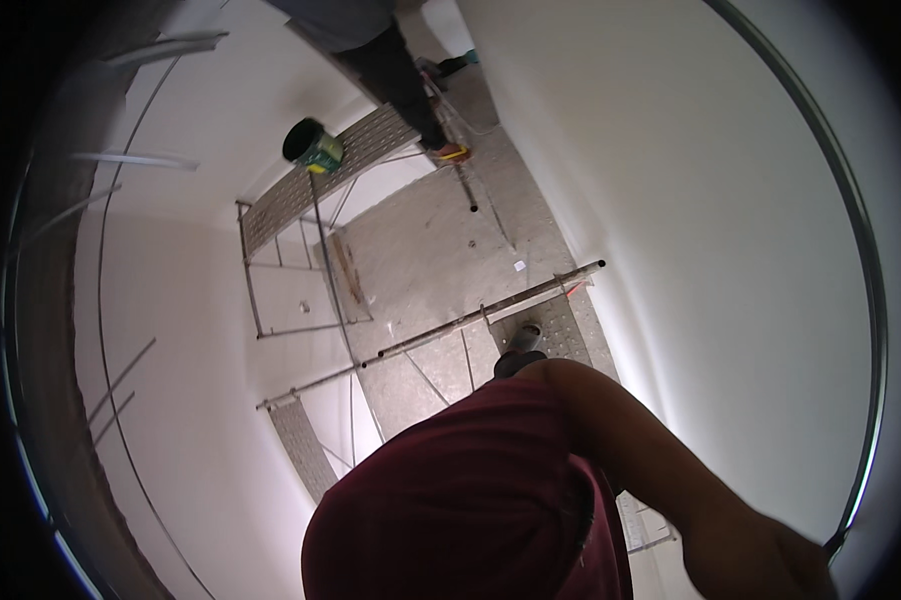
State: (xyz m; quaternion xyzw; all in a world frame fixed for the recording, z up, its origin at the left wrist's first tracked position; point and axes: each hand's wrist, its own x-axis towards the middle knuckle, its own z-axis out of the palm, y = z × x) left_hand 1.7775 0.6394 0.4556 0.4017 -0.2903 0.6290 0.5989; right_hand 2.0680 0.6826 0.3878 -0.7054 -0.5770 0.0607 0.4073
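My right arm (640,440) reaches from the shoulder toward the lower right corner, close to the white wall (710,260). It runs into shadow at the lower edge, and I make out no fingers there. Neither my left arm nor my left hand shows. My maroon shirt (450,500) fills the bottom middle. One of my feet, in a grey shoe (526,337), rests on a perforated metal scaffold plank (570,330) beside the wall.
A metal scaffold pole (440,330) crosses below me. Farther off, a green bucket (313,146) stands on another scaffold plank (270,208), with a person in dark trousers (395,80) beside it. The concrete floor (420,250) lies below. Cut strips (160,160) stick out at left.
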